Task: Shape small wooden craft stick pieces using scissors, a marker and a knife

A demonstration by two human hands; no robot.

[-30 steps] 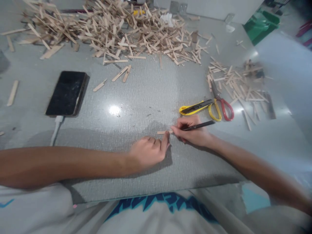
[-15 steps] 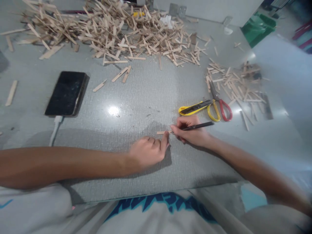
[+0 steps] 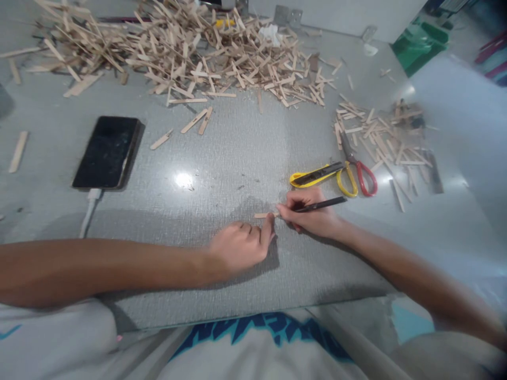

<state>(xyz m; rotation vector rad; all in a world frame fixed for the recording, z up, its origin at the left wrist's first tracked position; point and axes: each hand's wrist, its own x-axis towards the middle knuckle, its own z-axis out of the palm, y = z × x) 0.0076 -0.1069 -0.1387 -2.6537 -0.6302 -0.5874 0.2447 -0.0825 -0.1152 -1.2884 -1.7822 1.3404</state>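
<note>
Nothing has visibly moved. I see the left hand (image 3: 240,245), fingers curled, pinning the stick (image 3: 260,216) on the table (image 3: 233,158) under one fingertip; the right hand (image 3: 311,214) pinches a black tool (image 3: 329,203). Light pressure could let the stick skid.

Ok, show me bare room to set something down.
Mostly free: the middle of the table, between phone and yellow cutter, beyond the left hand. Crowded: the far side, under the big stick pile, and the right, around scissors and smaller pile.
</note>
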